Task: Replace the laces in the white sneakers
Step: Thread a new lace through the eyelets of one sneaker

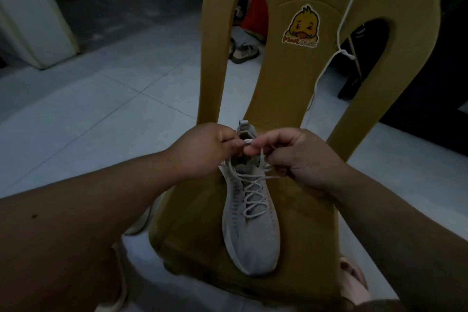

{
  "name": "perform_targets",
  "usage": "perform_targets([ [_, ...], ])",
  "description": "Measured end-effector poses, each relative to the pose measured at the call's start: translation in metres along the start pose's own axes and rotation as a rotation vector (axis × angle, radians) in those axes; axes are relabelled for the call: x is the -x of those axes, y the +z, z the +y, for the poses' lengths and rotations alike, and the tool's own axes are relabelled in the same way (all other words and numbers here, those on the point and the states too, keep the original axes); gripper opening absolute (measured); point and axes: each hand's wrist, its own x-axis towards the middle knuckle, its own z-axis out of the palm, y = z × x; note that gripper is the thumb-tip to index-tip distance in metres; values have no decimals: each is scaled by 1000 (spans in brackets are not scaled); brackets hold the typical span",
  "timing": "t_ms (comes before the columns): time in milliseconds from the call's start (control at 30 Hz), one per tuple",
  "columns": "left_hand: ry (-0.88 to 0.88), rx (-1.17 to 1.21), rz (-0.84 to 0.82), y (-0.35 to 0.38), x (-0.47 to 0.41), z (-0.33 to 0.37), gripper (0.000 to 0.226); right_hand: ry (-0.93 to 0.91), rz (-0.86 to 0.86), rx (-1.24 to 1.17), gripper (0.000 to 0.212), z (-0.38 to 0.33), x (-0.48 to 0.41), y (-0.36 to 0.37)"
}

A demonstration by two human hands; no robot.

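A white knit sneaker [250,235] lies on the seat of a yellow plastic chair [192,210], toe towards me, heel at the chair back. A white lace [253,192] criss-crosses its eyelets up to the collar. My left hand [202,152] pinches a lace end just above the shoe's opening. My right hand [301,159] pinches the other part of the lace beside it, with a strand running under its fingers. A second white sneaker [141,223] shows partly on the floor, behind the chair seat's left edge.
Another white lace [336,38] hangs over the chair back on the right. The chair back bears a duck sticker [302,28]. Sandals [243,52] lie on the tiled floor beyond the chair, and a white cabinet [30,12] stands at far left.
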Motion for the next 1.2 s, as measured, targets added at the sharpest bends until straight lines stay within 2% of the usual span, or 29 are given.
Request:
perform_targets([
  [67,-1,-14,-13,2,0,0,33,0,24,-5,27,0,-1,3],
  [167,12,-18,-12,1,1,1,31,-71,180,217,12,3,-3,4],
  [233,30,-44,-5,-2,2,1,29,-85,277,269,15,6,-5,-1],
  [267,39,-59,-2,-4,3,1,28,-57,309,148,20,6,-8,-3],
  [367,45,-94,8,-8,4,-4,27,-6,284,-597,29,0,-9,-16],
  [433,28,-107,12,-9,6,-7,29,-22,284,-800,34,-1,-7,-27],
  [500,19,-123,0,-10,8,-8,30,-23,328,-785,33,1,-8,-38],
  [533,26,-122,-11,-11,10,-8,27,-18,355,-667,31,3,-8,-42],
  [567,38,-119,-18,-12,10,-9,23,-25,373,-410,27,5,-7,-44],
  [600,52,-113,-14,-15,12,-9,21,-36,369,-14,23,8,-6,-46],
  [633,62,-93,1,-19,13,-9,21,-47,327,389,22,12,-5,-45],
  [667,71,-56,25,-25,15,-7,21,-39,243,675,21,18,-5,-45],
  [700,85,-15,63,-31,18,-7,22,10,140,836,21,23,-5,-43],
  [767,103,89,146,-44,23,-6,25,110,-31,954,20,31,-2,-41],
  [867,53,209,143,-66,32,-13,28,163,-18,972,20,41,0,-50],
  [933,28,160,-8,-79,35,-27,31,199,41,1020,22,48,2,-61],
  [1000,-51,-16,-216,-83,36,-41,57,250,70,1105,26,57,3,-71],
  [1033,-106,-114,-323,-81,35,-49,61,271,73,1127,25,61,4,-76],
  [1100,-192,-223,-526,-66,35,-59,54,293,64,1097,21,63,5,-77],
  [1167,-204,-310,-632,-48,32,-58,50,249,101,1025,52,60,4,-71],
  [1200,-163,-362,-624,-37,30,-54,43,201,141,996,59,57,2,-66],
])
